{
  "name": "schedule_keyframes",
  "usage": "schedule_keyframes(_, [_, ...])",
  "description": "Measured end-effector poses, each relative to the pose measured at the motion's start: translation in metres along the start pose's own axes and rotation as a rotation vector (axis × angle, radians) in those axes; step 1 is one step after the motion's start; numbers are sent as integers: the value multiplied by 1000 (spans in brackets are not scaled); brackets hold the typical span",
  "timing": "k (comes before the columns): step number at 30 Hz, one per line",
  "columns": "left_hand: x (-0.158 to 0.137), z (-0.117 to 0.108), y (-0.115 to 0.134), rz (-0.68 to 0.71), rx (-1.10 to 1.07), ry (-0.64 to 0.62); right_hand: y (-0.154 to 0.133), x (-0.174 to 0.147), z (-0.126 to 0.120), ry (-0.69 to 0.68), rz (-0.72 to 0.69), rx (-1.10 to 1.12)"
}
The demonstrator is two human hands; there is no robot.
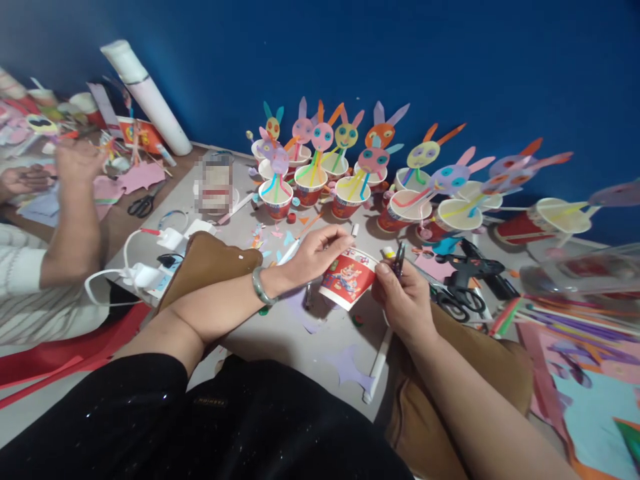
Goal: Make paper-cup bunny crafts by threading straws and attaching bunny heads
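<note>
A red and white paper cup point(349, 280) printed with a cartoon figure is held tilted over the table in front of me. My left hand point(323, 252), with a bangle on its wrist, is closed on the cup's upper left side, its fingertips partly hidden behind it. My right hand point(404, 297) pinches the cup's right edge between thumb and fingers. A slim dark pen-like tool point(399, 259) sticks up from the right hand; its exact kind is unclear. Purple paper scraps point(350, 368) and a white stick point(379, 367) lie below the cup.
Several cups with paper rabbit heads, one of them a yellow-faced rabbit point(423, 153), line the blue wall. Black scissors point(457, 300) and coloured sticks point(575, 320) lie right. At left are white chargers point(145, 273), a white tube point(147, 100) and another person's arm point(75, 220).
</note>
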State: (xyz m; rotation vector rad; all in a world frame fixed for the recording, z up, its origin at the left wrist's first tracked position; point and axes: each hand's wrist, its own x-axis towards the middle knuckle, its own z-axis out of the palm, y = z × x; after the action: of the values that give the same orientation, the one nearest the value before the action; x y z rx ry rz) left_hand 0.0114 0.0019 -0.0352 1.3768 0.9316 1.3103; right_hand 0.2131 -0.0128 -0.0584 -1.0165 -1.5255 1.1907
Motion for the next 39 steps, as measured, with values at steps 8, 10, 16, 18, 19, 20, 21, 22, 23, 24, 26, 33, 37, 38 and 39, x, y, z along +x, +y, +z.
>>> schedule_keyframes(8, [14, -19, -20, 143, 92, 228, -8, 1, 4, 144, -1, 58])
schedule_keyframes(10, [13, -19, -24, 154, 119, 234, -10, 0, 4, 168, -25, 16])
schedule_keyframes(16, [3, -13, -17, 351, 364, 185, -12, -1, 4, 248, -36, -53])
schedule_keyframes(18, [0, -11, -12, 457, 467, 166, -11, 0, 4, 260, -37, -45])
schedule_keyframes(19, [-1, -10, -10, 520, 523, 162, -11, 0, 4, 265, -44, -48])
schedule_keyframes(20, [-3, -9, -10, 582, 577, 154, -10, 0, 4, 271, -54, -56])
schedule_keyframes(21, [-4, -9, -10, 637, 625, 138, -10, 0, 5, 276, -65, -67])
schedule_keyframes(22, [-4, -8, -11, 675, 668, 116, -10, 0, 5, 278, -76, -77])
schedule_keyframes(23, [-5, -7, -12, 700, 703, 92, -9, 0, 5, 280, -87, -87])
schedule_keyframes(24, [-5, -7, -14, 714, 732, 70, -10, 0, 5, 281, -99, -98])
schedule_keyframes(26, [-6, -6, -19, 713, 771, 41, -11, 0, 6, 281, -126, -120])
schedule_keyframes(33, [-7, -5, -34, 599, 772, -10, -14, -9, 11, 217, -193, -147])
schedule_keyframes(37, [-7, -7, -39, 597, 741, -60, -16, -15, 15, 146, -207, -152])
schedule_keyframes(38, [-7, -8, -39, 601, 733, -55, -17, -16, 15, 134, -207, -153])
schedule_keyframes(39, [-7, -8, -38, 606, 728, -43, -17, -16, 16, 128, -205, -153])
